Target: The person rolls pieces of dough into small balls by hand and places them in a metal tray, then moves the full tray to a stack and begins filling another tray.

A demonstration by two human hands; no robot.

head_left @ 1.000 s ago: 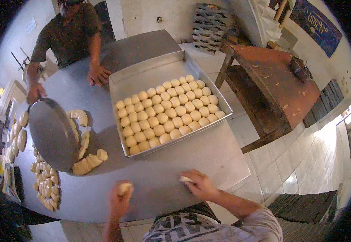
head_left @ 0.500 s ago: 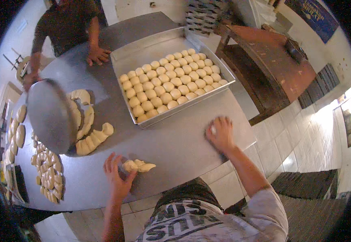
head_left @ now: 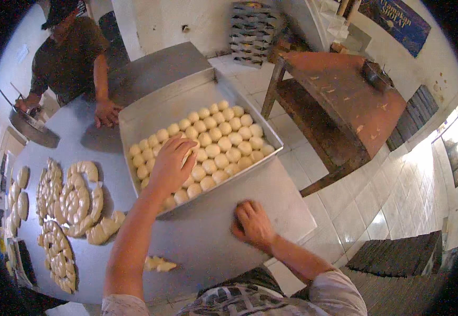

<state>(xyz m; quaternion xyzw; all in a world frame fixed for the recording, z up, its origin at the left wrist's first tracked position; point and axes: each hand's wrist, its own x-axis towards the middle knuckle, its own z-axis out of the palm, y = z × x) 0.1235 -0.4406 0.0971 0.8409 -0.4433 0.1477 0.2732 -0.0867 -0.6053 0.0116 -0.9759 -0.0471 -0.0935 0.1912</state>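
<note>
Over the large metal tray [head_left: 168,100] my left hand [head_left: 172,164] reaches in among rows of round dough balls [head_left: 221,142]. Its fingers curl around a dough ball, of which a pale bit shows between thumb and fingers. My right hand [head_left: 254,225] rests on the metal table [head_left: 202,237], right of the tray's near edge. Those fingers are curled under, and whatever lies beneath the palm is hidden. Close to my body, below my left forearm, lies a small torn lump of dough [head_left: 160,264].
Coils of cut dough pieces [head_left: 76,203] cover the table's left side. Across the table a person's hand [head_left: 106,113] lies near the tray; their other hand holds a round pan [head_left: 34,129]. A brown wooden table [head_left: 339,89] stands beyond the tray at right.
My left hand has gone from the dough lump up into the tray. My right hand has shifted slightly left. The person has drawn the round pan back, uncovering the dough coils.
</note>
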